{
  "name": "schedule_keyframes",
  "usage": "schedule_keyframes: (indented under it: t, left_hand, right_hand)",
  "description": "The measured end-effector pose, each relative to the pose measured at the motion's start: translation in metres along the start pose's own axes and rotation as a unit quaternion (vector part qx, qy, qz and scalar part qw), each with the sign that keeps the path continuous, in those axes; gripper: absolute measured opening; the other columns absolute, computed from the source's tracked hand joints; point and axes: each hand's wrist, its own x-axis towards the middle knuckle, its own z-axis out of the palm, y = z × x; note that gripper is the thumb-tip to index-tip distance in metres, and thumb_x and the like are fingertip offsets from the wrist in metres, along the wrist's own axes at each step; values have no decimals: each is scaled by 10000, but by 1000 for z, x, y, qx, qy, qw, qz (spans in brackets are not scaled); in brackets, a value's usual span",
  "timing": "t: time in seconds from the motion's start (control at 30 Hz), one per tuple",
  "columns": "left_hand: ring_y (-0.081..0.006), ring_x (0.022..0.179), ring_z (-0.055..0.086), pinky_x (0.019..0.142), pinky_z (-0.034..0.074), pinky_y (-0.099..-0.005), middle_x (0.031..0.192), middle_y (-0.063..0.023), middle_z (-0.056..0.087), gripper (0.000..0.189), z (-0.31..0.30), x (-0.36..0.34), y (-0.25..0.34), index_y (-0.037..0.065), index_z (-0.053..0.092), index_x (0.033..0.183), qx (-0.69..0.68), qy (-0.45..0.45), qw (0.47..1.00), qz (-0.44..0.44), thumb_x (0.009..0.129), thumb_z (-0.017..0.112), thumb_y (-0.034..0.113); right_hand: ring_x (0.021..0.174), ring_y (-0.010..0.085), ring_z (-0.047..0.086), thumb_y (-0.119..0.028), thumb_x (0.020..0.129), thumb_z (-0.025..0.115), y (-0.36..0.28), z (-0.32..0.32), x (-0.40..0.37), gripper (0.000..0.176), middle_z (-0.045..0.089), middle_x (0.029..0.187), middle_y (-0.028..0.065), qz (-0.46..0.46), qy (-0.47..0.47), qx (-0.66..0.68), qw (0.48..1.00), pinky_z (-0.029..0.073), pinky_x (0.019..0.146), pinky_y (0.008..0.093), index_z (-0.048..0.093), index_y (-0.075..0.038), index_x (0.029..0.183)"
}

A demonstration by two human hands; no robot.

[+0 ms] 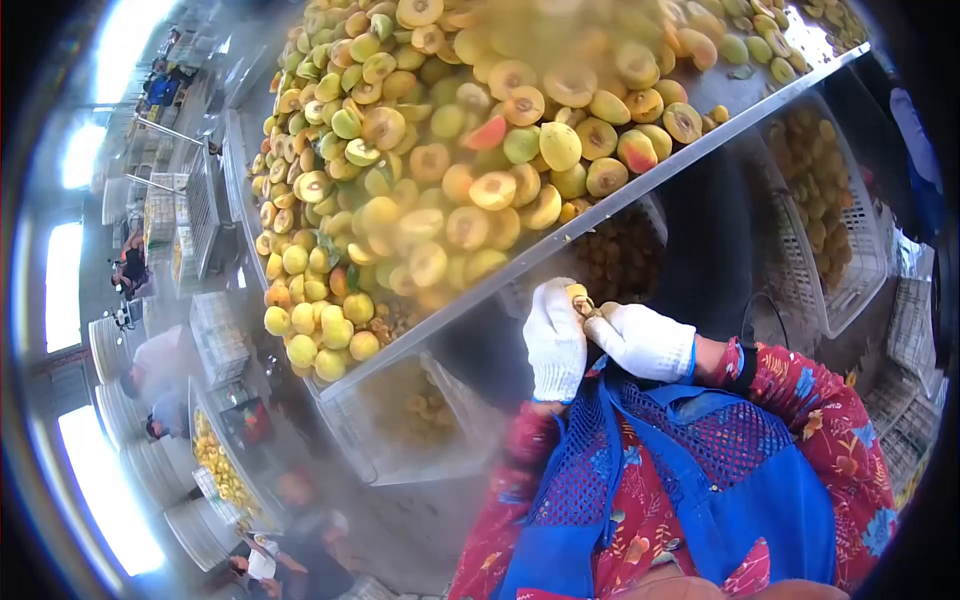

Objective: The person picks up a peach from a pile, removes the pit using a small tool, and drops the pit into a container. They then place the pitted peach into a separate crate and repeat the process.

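Observation:
My left hand (556, 342), in a white knit glove, is closed with fingers raised around a small yellow and brown piece of apricot (579, 297). Against it, my right hand (646, 341), gloved the same way, pinches at the lower side of that piece. Its far side is hidden by the gloves. Both hands are in front of my chest, just off the edge of a metal-rimmed table (600, 210). On the table lies a large heap of yellow-green apricots (465, 185), many cut in half with brown hollows or stones showing.
Below the table edge stand a white crate (375, 440) with fruit pieces at left and a dark-filled container (615, 255) behind my hands. A perforated crate (850, 290) of fruit is at right. Farther left are other people, stacked crates and another fruit-laden table (222, 465).

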Motion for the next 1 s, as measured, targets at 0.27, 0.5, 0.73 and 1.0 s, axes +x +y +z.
schedule_keyframes:
  t: [0.27,0.5,0.73,1.0]
  left_hand:
    - [-317,802,721,745,560,-402,890,-177,719,346,7,3,13,28,641,1105,30,-18,999,12,1078,425,296]
    - [-271,812,719,742,559,-385,919,-162,717,364,12,0,-1,20,642,1138,-11,-30,995,99,1092,413,299]
    - [-151,834,686,730,555,-302,931,-95,707,450,4,7,-9,10,641,1148,-126,-124,981,83,1108,412,395]
    - [-148,804,661,739,539,-299,902,-89,704,461,13,4,-2,8,650,1112,-189,-109,976,18,1116,387,386]
  right_hand:
    - [418,104,451,-588,1019,512,-30,-25,-15,493,484,585,-12,192,-118,345,911,389,374,269,571,-114,900]
    - [409,45,313,-514,1072,434,2,-33,-13,462,363,583,-58,220,-327,678,620,299,353,249,520,-108,870]
    - [418,49,323,-485,1089,392,21,-24,-10,470,375,617,-55,159,-429,761,460,318,366,246,593,-65,1024]
    - [414,43,357,-468,1099,363,23,-22,-13,452,385,622,-48,149,-425,788,420,299,358,239,563,-69,1026]
